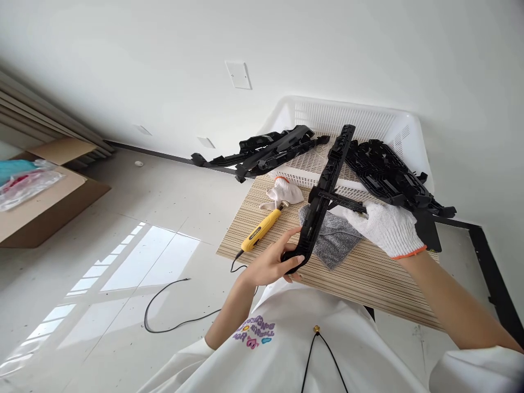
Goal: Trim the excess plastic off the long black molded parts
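Note:
My left hand [274, 261], bare, is closed around the lower end of a long black plastic trim piece [323, 199], which slants up and away over the table. My right hand [387, 226] wears a white knitted glove with an orange cuff. Its fingers grip the right end of a short black bar [343, 201] that meets the trim piece at its middle. Whether this bar is a branch of the piece or separate cannot be told. Beneath them lies a grey cloth [333, 240]. A yellow pen-shaped power tool [261, 229] rests left of the piece, beside another white glove [285, 192].
A white plastic basket [415, 147] stands against the wall, with black trim parts [282, 147] across its left side and more black parts [387, 172] on its right. The striped table [380, 278] is before me. A cable [180, 329] trails over the floor near a cardboard box [53, 204].

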Tool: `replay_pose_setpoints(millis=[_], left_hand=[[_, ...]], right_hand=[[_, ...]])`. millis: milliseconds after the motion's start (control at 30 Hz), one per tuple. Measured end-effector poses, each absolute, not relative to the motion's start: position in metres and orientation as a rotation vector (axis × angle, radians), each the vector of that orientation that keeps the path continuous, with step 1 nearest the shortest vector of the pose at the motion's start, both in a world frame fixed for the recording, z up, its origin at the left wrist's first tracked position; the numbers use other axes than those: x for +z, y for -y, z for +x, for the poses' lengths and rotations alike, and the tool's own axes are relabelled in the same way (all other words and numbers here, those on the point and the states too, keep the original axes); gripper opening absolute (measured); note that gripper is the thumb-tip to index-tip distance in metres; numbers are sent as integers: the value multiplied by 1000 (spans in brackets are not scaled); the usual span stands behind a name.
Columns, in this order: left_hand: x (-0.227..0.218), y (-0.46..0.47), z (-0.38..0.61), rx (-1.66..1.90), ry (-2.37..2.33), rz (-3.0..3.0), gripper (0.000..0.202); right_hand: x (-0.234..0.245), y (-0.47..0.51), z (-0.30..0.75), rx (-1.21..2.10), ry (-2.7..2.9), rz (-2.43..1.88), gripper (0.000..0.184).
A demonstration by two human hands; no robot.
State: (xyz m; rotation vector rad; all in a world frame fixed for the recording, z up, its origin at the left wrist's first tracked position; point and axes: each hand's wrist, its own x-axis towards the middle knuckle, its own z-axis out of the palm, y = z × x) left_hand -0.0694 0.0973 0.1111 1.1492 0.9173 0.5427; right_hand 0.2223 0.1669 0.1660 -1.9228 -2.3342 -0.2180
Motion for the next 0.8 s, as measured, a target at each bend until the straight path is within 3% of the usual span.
replay_pose_setpoints(millis=[300, 600, 800], left_hand=[[112, -98, -67, 537, -937, 1140, 75], [111, -99, -68, 528, -932, 1151, 72], [110, -99, -69, 532, -925, 1138, 74]], right_hand=[[163, -165, 219, -365, 2375, -1937, 67], [161, -169, 221, -330, 2465, -1962, 44], [149, -172, 229, -368, 2423, -1815, 54]])
